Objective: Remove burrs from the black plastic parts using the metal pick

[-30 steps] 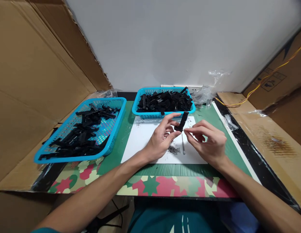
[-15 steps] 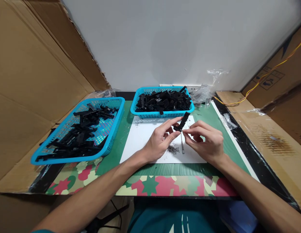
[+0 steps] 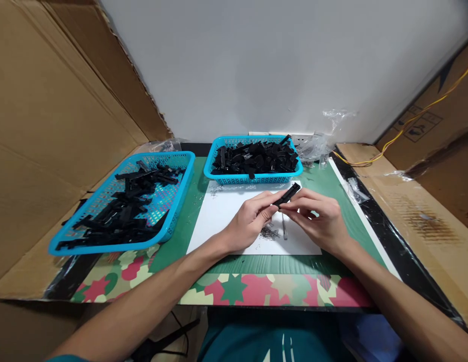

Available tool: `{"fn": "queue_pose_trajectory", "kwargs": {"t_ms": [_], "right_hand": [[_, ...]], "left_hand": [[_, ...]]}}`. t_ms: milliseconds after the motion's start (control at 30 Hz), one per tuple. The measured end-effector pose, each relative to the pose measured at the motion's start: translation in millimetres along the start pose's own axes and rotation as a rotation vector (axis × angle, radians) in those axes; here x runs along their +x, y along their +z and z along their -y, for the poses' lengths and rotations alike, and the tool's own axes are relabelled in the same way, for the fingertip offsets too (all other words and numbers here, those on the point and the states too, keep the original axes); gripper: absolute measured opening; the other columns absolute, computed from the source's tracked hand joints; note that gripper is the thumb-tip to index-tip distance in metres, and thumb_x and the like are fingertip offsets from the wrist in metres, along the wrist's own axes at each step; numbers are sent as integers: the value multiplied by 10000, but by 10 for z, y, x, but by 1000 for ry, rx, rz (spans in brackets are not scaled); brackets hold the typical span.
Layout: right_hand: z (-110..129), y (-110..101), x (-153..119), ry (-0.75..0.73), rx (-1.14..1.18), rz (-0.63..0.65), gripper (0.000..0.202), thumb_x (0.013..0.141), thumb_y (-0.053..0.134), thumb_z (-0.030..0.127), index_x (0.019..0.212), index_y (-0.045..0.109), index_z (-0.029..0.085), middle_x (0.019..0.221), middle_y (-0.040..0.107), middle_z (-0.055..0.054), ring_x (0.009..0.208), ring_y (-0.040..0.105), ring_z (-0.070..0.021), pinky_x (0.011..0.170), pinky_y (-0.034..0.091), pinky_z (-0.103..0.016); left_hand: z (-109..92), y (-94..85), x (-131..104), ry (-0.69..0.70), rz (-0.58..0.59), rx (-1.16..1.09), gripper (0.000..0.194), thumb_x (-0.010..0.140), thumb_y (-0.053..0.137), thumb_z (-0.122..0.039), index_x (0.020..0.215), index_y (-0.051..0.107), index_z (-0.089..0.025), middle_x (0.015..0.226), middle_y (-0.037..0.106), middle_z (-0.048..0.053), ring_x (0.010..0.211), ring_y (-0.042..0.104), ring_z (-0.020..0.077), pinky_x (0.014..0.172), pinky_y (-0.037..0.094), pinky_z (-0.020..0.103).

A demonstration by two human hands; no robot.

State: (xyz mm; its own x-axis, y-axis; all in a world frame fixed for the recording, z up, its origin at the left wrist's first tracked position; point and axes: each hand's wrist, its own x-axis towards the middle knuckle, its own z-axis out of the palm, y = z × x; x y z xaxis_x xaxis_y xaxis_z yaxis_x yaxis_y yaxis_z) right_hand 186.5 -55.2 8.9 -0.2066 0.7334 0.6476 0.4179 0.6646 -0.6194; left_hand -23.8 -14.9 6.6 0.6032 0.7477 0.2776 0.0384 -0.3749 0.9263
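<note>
Between the thumb and fingers of my left hand (image 3: 249, 221) is a small, long black plastic part (image 3: 288, 196), tilted up to the right. My right hand (image 3: 318, 216) is closed in a pinch, its fingertips against the lower edge of that part. Whatever sits in that pinch is too small or hidden to make out. Below the hands, a thin metal rod-like tool (image 3: 284, 230) lies on the white paper (image 3: 214, 226). Beside it is a loose pile of tiny thin metal pieces (image 3: 269, 233), partly behind my left hand.
A blue basket (image 3: 252, 178) heaped with black plastic parts stands behind the paper. To the left, another blue basket (image 3: 188, 186) holds more black parts. Clear plastic bags (image 3: 314, 148) lie at the back right. Cardboard (image 3: 49, 90) walls the left side; yellow wires (image 3: 397, 133) run at right.
The black plastic part has tipped from nearly upright to a lower slant toward the right. My right fingers have moved slightly left, against its lower edge.
</note>
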Motion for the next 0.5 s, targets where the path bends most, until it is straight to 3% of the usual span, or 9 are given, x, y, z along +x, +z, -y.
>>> {"fn": "queue_pose_trajectory", "kwargs": {"t_ms": [133,233,333,400,500], "right_hand": [[-8,-79,24,-44,-73,-23,163,933,767,133,1068,807,216,862,689,-23,569,489,-91,513,411,-249],[-46,-134,19,-88,-147,-55,133,956,739,132,1021,809,224,857,689,-27,616,549,-107,542,421,-254],[-115,-150,-5,-97,-225,-16,109,988,706,163,990,799,219,875,708,-36,657,600,-114,566,437,-251],[-162,-136,-24,-71,-265,9,112,1005,686,181,989,792,214,885,718,-38,653,605,-113,572,435,-252],[-194,-92,-43,-35,-287,34,118,1010,671,196,975,782,217,884,722,-33,632,592,-111,572,423,-254]], "left_hand": [[12,45,-2,-208,25,-267,590,1045,571,-539,1474,638,-139,848,602,36,583,375,79,521,311,231],[9,45,6,-249,63,-309,605,1056,529,-565,1470,635,-137,850,602,38,554,361,71,495,271,228],[-5,-2,19,-118,24,-30,498,1075,509,-522,1415,682,-201,1064,692,83,751,571,132,633,439,255],[-10,-41,24,-25,-19,200,430,1044,594,-487,1373,700,-231,1201,713,81,905,630,167,747,496,277],[4,-74,20,9,-98,408,325,984,711,-417,1239,743,-218,1112,769,46,843,658,157,722,504,267]]}}
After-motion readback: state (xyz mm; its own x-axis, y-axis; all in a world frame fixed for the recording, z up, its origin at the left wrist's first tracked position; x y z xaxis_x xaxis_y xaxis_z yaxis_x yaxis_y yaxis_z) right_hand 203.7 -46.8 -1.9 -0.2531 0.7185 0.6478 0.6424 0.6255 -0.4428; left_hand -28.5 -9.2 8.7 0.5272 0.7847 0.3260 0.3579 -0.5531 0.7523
